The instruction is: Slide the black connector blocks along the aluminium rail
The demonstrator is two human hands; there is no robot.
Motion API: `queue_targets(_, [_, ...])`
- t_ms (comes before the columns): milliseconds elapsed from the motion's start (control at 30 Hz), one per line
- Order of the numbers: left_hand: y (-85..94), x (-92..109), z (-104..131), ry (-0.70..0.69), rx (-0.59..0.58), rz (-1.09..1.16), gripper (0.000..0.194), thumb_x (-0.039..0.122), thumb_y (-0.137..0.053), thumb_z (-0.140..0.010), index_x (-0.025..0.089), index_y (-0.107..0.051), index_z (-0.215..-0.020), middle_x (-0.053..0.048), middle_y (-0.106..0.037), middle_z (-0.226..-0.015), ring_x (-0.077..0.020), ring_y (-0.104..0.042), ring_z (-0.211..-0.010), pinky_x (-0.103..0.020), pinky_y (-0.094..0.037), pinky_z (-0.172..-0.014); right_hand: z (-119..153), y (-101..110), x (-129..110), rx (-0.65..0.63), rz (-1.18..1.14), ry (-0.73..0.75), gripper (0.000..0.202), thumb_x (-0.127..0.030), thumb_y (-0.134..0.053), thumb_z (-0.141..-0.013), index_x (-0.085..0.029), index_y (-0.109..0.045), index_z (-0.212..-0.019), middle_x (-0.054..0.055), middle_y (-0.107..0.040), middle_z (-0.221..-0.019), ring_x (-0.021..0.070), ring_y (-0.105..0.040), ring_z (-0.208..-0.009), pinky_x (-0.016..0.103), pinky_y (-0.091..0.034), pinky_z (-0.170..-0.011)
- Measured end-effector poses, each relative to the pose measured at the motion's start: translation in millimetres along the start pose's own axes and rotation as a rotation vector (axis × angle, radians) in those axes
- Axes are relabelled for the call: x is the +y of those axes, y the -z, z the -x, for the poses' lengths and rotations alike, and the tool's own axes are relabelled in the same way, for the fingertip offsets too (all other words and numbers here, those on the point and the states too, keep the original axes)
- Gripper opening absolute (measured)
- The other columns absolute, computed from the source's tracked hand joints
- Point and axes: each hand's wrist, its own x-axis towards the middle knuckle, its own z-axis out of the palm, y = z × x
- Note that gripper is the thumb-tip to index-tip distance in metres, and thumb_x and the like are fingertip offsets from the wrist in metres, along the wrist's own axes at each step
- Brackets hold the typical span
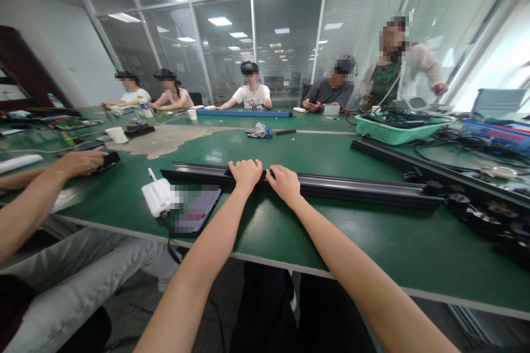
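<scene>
A long black channel-shaped profile lies across the green table in front of me. My left hand is closed over it a little left of its middle, fingers curled over the far side. Just to the right, my right hand grips the same profile, close to my left hand but apart from it. What lies under my fingers is hidden. Near the profile's left end are a white device with a stubby antenna and a phone, its screen blurred.
Black profiles lie at the right, beside a green basket of cables. A crumpled cloth and a blue bar are farther back. At the left, a neighbour's hand holds a dark object. Several people are across the table.
</scene>
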Motion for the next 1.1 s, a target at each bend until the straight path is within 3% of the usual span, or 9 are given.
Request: queue_targets(1100, [-3.4,5.0,-5.8,0.001,0.021,-0.014,0.058,0.041,-0.029,-0.093,0.010,-0.077,-0.087,-0.019,-0.072,-0.083,-0.0296,-0.066,-0.085,-0.048,-0.025,-0.096,-3.8,0.1,6.0,0.014,-0.028,0.027,0.032,-0.035,-0.037,-0.101,-0.020,-0.065,-0.096,0.007,-0.070,-0.099,0.0169,-0.062,-0.093,0.025,-0.040,-0.078])
